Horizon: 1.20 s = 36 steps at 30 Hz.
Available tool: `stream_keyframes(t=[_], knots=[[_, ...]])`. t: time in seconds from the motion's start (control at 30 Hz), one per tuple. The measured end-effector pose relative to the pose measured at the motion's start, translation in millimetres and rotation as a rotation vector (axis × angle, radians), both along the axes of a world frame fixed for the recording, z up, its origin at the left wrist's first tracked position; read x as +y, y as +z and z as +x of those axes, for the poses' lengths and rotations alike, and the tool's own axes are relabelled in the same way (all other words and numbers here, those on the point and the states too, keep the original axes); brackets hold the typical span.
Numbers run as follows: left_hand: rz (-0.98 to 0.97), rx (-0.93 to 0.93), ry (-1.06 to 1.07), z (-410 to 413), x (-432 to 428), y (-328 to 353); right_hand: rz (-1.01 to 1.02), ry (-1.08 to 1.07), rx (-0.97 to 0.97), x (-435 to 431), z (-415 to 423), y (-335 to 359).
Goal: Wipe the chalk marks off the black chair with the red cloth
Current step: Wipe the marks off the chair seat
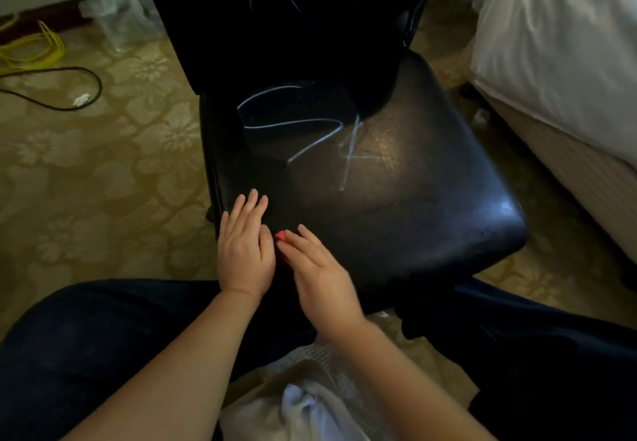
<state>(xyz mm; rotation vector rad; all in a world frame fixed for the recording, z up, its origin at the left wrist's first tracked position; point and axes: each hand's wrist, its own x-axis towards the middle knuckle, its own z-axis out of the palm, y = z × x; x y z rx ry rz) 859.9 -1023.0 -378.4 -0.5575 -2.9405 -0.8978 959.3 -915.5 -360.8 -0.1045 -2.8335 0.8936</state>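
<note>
Chalk marks (320, 137) lie unwiped on the black chair (431, 227) while our straight fingers (253, 204) seemingly press the red cloth (281, 235) flat.

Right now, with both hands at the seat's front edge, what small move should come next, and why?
Probably slide the right hand, with the red cloth peeking from under it, forward to the chalk marks; they lie unwiped farther back on the black chair.

Black chair (431, 233) seat bears chalk marks (349, 157); red cloth (281, 235) at front edge.
</note>
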Motion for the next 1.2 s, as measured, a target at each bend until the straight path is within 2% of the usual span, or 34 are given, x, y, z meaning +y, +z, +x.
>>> stream_keyframes(t=[0.07,0.2,0.23,0.27,0.37,0.43,0.5,0.53,0.7,0.8,0.87,0.9,1.03,1.13,1.2], knots=[[-0.007,-0.053,-0.022,-1,-1,5,0.035,-0.009,0.009,26,17,-1],[-0.068,-0.078,-0.174,-3,-16,14,-0.023,-0.419,0.098,28,32,-8],[-0.079,-0.077,-0.205,-3,-20,14,-0.030,-0.456,0.116,13,33,-13],[-0.085,-0.078,-0.226,-2,-23,14,-0.025,-0.433,0.134,-7,33,-16],[-0.091,-0.081,-0.234,3,-25,13,0.031,-0.174,0.127,-61,47,-21],[-0.107,-0.077,-0.247,5,-24,12,0.072,-0.016,0.129,-54,54,-20],[-0.131,-0.086,-0.278,6,-25,11,0.100,0.016,0.131,-18,56,-18],[-0.146,-0.089,-0.289,7,-26,10,0.087,-0.058,0.127,3,56,-16],[-0.204,-0.066,-0.294,14,-23,7,-0.015,-0.817,-0.028,134,34,4],[-0.247,-0.049,-0.285,16,-19,6,-0.100,-1.003,-0.038,170,16,8],[-0.280,-0.039,-0.268,16,-21,4,-0.049,-0.949,0.003,141,7,5],[-0.299,-0.032,-0.263,15,-20,3,-0.025,-0.850,0.034,117,6,1],[-0.366,-0.011,-0.287,2,-25,6,0.103,-0.270,0.105,15,16,-15],[-0.428,0.026,-0.309,-14,-34,10,0.174,0.050,0.115,14,29,-19],[-0.445,0.004,-0.288,-25,-33,18,0.182,0.099,0.090,47,38,-19]])
